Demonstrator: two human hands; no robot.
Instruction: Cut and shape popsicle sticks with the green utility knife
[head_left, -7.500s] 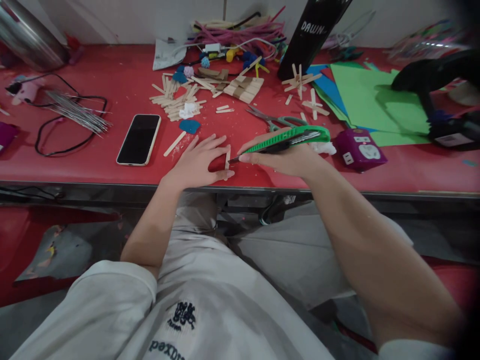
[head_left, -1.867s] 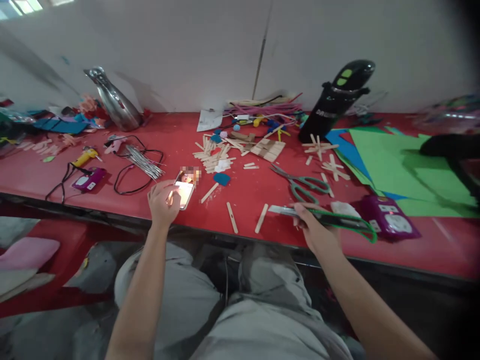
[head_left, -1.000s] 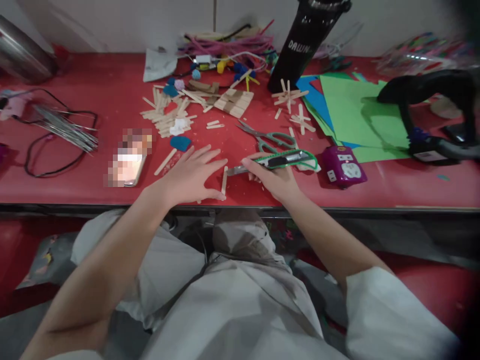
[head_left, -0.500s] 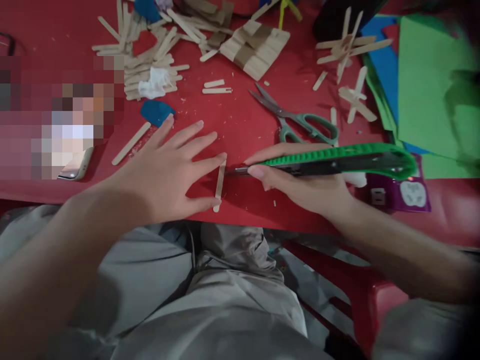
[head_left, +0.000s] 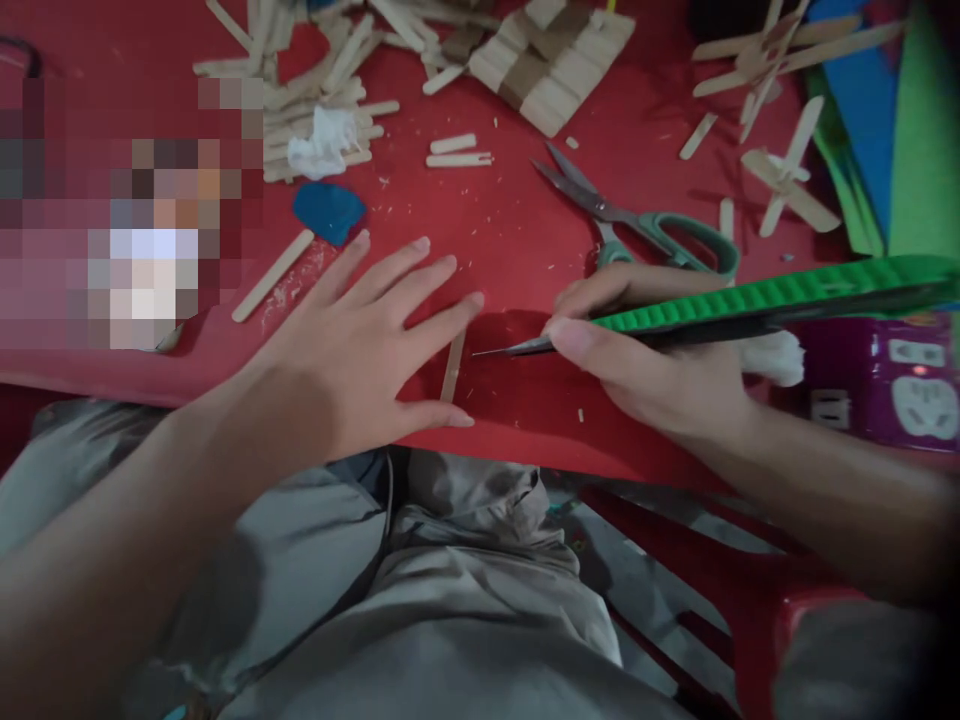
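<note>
My left hand (head_left: 367, 340) lies with fingers spread on the red table (head_left: 517, 240). Its index finger and thumb rest over the two ends of a short craft stick (head_left: 453, 368), covering them. In my right hand (head_left: 645, 360) is a green utility knife (head_left: 742, 298), gripped like a pen. The bare blade points left, and its tip is just right of the stick; whether it touches the stick or table I cannot tell. Scissors (head_left: 600, 205) with grey-green handles lie beyond my right hand. A blue scrap (head_left: 330, 210) and a longer craft stick (head_left: 273, 276) lie by my left fingertips.
Loose craft sticks (head_left: 337, 80) are piled at the back left, beside a banded bundle (head_left: 555, 65). Two cut sticks (head_left: 459, 152) lie nearby. Crossed-stick pieces (head_left: 791, 180) and coloured paper (head_left: 930, 150) are at right, with a purple box (head_left: 862, 370) near the right edge.
The view has shifted, so the table things appear farther right. The knife blade now lies farther from the stick, and my left thumb covers the stick's near end.
</note>
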